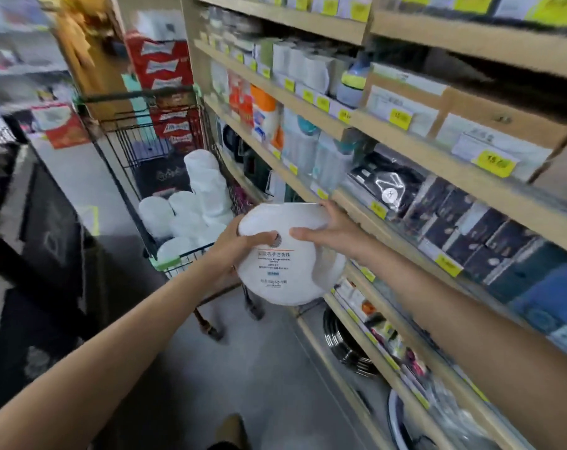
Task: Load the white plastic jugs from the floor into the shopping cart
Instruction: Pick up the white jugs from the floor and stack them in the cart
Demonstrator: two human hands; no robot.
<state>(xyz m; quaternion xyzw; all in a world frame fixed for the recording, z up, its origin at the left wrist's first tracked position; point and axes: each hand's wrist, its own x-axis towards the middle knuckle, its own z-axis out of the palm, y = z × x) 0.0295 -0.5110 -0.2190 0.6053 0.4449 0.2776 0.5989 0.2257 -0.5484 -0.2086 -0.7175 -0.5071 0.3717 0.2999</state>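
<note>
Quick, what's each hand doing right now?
Left hand: grips the white jug.
Right hand: grips the same jug from the other side.

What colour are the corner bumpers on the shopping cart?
Light green, clearest on the near corner bumper in the head view.

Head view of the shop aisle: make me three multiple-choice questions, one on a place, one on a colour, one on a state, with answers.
1. Where does the cart stand?
A. left of the shelves
B. right of them
C. behind the person

2. What colour are the price tags?
A. red
B. yellow
C. blue

3. How is the jug held?
A. by one hand
B. by both hands
C. not held, on the floor

Answers:
1 A, its right side runs along the shelf fronts.
2 B, yellow tags line the shelf edges.
3 B, the left hand and right hand grip its sides.
</note>
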